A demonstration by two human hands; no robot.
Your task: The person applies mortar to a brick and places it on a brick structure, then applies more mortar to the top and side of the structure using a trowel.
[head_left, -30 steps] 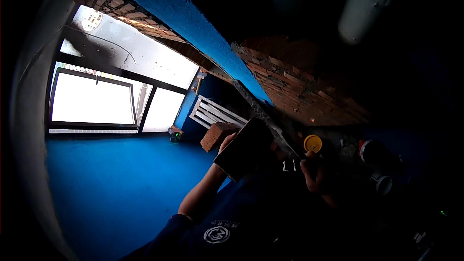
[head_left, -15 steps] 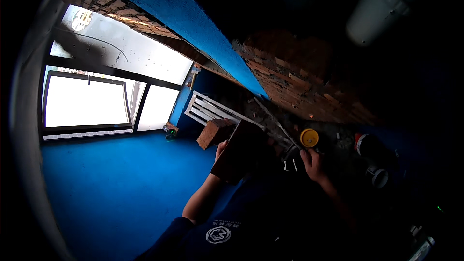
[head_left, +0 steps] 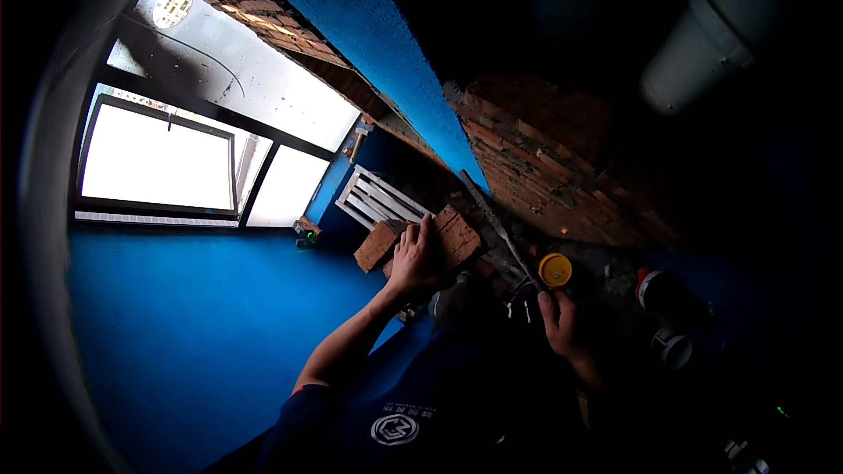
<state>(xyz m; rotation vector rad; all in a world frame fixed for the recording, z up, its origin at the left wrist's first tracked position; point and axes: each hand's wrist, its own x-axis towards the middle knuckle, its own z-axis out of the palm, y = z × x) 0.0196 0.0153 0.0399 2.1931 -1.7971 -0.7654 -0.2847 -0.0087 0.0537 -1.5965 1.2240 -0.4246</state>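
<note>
Centrally, a brick point(head_left: 457, 237) lies beneath the person's left hand point(head_left: 414, 263), showing on both sides of it, with a second brick point(head_left: 376, 246) just beside it and a slatted rack point(head_left: 386, 196) beyond. From where I stand, the left hand is laid across the brick, fingers extended and slightly spread; whether it grips or merely presses cannot be told. The right hand point(head_left: 562, 325) is closed about the handle of a trowel point(head_left: 488, 213), whose long, narrow, crusted blade points away toward the blue-edged wall point(head_left: 553, 154).

Handling (judged by eye): the brick should be stiff and heavy for its bulk, its rough, dry-looking faces giving good friction, its corners liable to chip. A span across the middle, thumb and fingers on opposite long sides, would balance it best. The trowel appears rigid and far lighter, suited to a grip at the handle.

Containers: near the right hand is a yellow round point(head_left: 555, 270), lid or shallow tub, uncertain. Farther right stand a red-rimmed tub point(head_left: 648, 288) and a white pot point(head_left: 674, 348); shadow hides the contents of both.
</note>
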